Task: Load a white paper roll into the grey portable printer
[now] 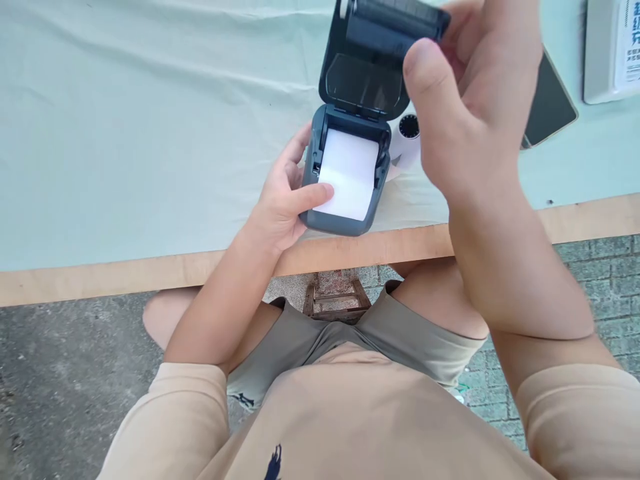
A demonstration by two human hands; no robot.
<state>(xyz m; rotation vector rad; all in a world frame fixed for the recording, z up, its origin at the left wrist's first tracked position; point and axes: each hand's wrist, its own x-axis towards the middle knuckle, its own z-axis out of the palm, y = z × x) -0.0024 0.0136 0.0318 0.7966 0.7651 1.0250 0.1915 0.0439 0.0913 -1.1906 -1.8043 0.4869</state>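
A dark portable label printer [345, 225] is held just above the table with its lid [367, 80] swung up. A roll of white paper [349, 175] sits in its compartment. My left hand [295, 190] wraps round the printer's left side, its thumb resting on the paper. At the lid's upper right corner, my right hand [463, 107] holds the edge, with the thumb in front and the fingers partly hidden behind. Beside the printer stands a white roll with a black core [409, 127], partly covered by the printer and my right hand.
A dark, flat, phone-like slab [553, 107] lies right of my right hand, partly hidden. At the far right is a white box [600, 60] with printed text. Pale cloth [150, 133] covers the table, whose wooden front edge [350, 252] runs above my lap.
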